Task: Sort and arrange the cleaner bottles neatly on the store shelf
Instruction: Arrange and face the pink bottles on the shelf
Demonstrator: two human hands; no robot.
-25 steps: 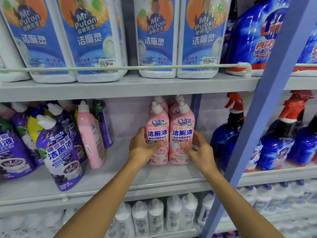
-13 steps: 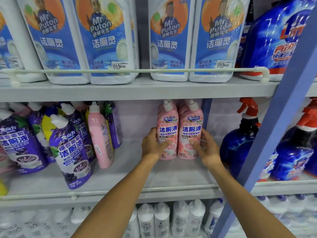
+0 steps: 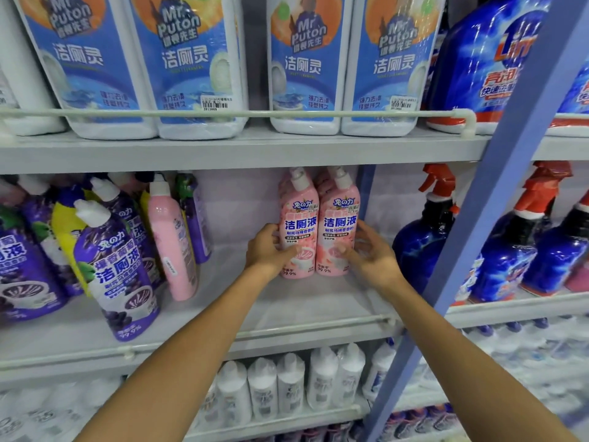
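Unchanged from half a second back: left grip and right grip stay on their bottles, which stand where they stood, at the right end of the middle shelf.

Far left of that shelf: purple bottles, crowded and leaning, with a yellow bottle wedged among them. Just right, a lone pink bottle tilts against the cluster. Bare shelf follows.

Left grip: thumb across the front of the left pink bottle, fingers wrapped round its left side, clamped on it. The right pink bottle touches its neighbour. Both are upright with labels forward, and more pink bottles stand behind them. Right grip: thumb on that bottle's lower front, fingers curved round its right side, slightly blurred.

Blue post slants past in front. Blue spray bottles with red triggers stand behind and beyond it.

Shelf above: large white jugs behind a rail. Shelf below: white bottles, soft focus.
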